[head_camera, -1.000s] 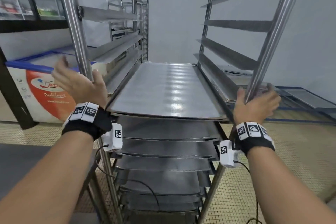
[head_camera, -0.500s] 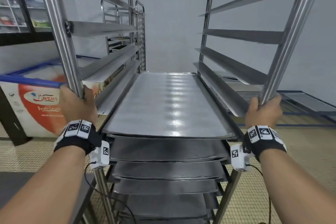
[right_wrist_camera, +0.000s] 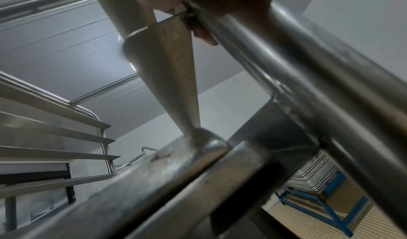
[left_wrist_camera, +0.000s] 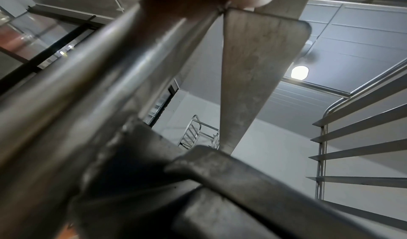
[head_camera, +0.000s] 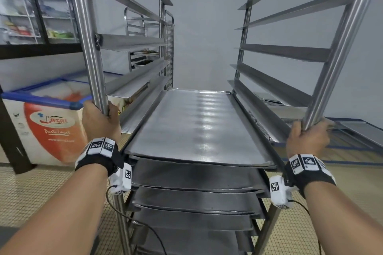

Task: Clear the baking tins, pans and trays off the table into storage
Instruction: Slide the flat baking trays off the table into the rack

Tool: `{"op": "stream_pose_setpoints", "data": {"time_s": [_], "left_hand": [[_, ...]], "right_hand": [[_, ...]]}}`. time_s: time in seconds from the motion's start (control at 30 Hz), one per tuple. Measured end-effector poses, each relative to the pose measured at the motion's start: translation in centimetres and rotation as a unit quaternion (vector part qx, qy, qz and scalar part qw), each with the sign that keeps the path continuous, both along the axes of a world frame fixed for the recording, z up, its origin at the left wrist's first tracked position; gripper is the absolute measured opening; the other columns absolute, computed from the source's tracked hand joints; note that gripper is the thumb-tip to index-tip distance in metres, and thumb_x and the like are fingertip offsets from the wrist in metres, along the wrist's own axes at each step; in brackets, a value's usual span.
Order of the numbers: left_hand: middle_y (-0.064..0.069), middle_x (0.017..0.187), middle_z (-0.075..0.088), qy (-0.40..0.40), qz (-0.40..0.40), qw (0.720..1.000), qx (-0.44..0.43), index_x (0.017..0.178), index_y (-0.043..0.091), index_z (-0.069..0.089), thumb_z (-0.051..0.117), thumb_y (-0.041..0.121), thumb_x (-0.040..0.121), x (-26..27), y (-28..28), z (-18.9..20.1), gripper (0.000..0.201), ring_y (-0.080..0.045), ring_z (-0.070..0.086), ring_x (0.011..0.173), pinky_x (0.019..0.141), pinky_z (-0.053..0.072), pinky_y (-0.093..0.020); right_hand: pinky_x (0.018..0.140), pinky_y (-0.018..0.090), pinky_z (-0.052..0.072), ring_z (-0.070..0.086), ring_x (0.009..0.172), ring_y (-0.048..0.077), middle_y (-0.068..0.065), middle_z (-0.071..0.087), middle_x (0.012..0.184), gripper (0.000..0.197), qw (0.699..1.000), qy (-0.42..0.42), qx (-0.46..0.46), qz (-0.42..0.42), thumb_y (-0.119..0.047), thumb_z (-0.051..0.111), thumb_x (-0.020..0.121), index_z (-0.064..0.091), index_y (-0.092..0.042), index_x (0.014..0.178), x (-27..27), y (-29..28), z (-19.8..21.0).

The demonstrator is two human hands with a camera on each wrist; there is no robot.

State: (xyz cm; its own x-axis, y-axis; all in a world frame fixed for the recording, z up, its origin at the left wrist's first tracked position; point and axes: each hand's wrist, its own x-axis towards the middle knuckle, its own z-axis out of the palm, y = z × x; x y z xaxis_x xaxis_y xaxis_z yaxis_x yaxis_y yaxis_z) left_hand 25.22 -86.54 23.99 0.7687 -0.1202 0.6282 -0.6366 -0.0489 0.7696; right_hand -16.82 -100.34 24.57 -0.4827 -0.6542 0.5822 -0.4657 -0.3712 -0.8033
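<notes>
left hand [head_camera: 99, 120] clamped on rack [head_camera: 87, 47] left upright; right hand [head_camera: 307, 138] clamped on right upright; trays [head_camera: 199, 126] stacked on runners

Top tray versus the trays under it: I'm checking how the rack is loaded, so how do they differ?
The top tray shows its whole surface, bright and shiny with light bands; the lower trays show only their dark, shadowed front strips. The top tray has empty runners above it; each lower tray sits close under another tray. All are flat metal trays slid into the same rack, which the left hand and right hand grip by its front posts.
</notes>
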Motion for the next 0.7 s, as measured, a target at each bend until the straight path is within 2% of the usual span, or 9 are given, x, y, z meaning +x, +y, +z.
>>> {"op": "stream_pose_setpoints", "data": {"time_s": [0.1, 0.3, 0.47, 0.57, 0.7], "left_hand": [[-0.027, 0.099, 0.060, 0.007, 0.008, 1.000, -0.004, 0.109, -0.003, 0.051, 0.055, 0.026, 0.091, 0.8, -2.7, 0.2, 0.034, -0.042, 0.059, 0.089, 0.073, 0.046, -0.048], [-0.029, 0.098, 0.059, -0.010, 0.005, 1.000, 0.003, 0.105, -0.006, 0.051, 0.054, 0.024, 0.093, 3.3, -7.8, -0.3, 0.033, -0.042, 0.058, 0.086, 0.071, 0.043, -0.044], [-0.030, 0.105, 0.058, -0.019, -0.001, 1.000, -0.008, 0.109, -0.008, 0.051, 0.056, 0.020, 0.093, 5.0, -12.3, -0.2, 0.033, -0.043, 0.058, 0.095, 0.077, 0.044, -0.046], [-0.029, 0.104, 0.058, -0.025, -0.009, 0.999, -0.017, 0.109, -0.006, 0.050, 0.054, 0.023, 0.091, 6.7, -15.4, -0.5, 0.034, -0.043, 0.058, 0.094, 0.078, 0.048, -0.049], [-0.029, 0.099, 0.057, -0.029, -0.019, 0.999, -0.028, 0.104, -0.004, 0.049, 0.053, 0.025, 0.090, 9.0, -19.2, -0.6, 0.033, -0.043, 0.057, 0.091, 0.077, 0.046, -0.049]], "right_hand": [[0.067, 0.031, 0.038, 0.048, 0.070, 0.026, 0.014, 0.052, 0.084, 0.027, 1.000, -0.006, -0.009, 0.009, -0.019, 0.053, 0.097, 0.050, 0.005, 0.110, 0.7, -2.5, 0.0], [0.066, 0.032, 0.031, 0.040, 0.072, 0.025, 0.017, 0.046, 0.084, 0.029, 1.000, 0.005, 0.005, 0.012, -0.016, 0.052, 0.097, 0.047, 0.008, 0.111, 2.8, -7.4, 0.3], [0.064, 0.030, 0.028, 0.039, 0.071, 0.024, 0.015, 0.046, 0.082, 0.028, 1.000, 0.008, 0.007, 0.002, -0.017, 0.052, 0.097, 0.048, 0.008, 0.110, 4.5, -11.7, 0.1], [0.062, 0.030, 0.027, 0.041, 0.068, 0.025, 0.015, 0.047, 0.081, 0.027, 1.000, 0.008, 0.002, 0.001, -0.017, 0.052, 0.097, 0.047, 0.007, 0.110, 5.8, -14.7, 0.0], [0.062, 0.030, 0.032, 0.045, 0.067, 0.026, 0.015, 0.049, 0.080, 0.027, 1.000, 0.000, -0.004, -0.002, -0.017, 0.053, 0.097, 0.047, 0.007, 0.109, 7.9, -18.4, -0.2]]}}
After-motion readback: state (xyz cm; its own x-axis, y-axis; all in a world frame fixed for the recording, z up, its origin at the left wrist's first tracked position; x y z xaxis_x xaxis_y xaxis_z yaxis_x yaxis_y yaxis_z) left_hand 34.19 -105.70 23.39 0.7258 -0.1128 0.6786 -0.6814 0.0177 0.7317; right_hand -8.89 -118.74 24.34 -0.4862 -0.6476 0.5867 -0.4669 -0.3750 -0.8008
